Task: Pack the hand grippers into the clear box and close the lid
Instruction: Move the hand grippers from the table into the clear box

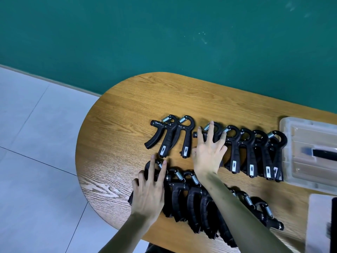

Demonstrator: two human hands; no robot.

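Oval wooden table [127, 99], green wall [164, 33]

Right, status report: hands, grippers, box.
Left hand flat on near row of hand grippers; right hand spread on far row. Clear box at right, none packed. Path to box unobstructed.

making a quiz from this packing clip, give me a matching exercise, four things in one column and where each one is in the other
Things:
1. left hand
2. right hand
3. clear box
4. wooden table

Places:
A. at the right edge of the table, past the far row
B. on a gripper in the far row
C. on the leftmost gripper of the near row
D. under both rows of grippers

Pairs: 1-C, 2-B, 3-A, 4-D
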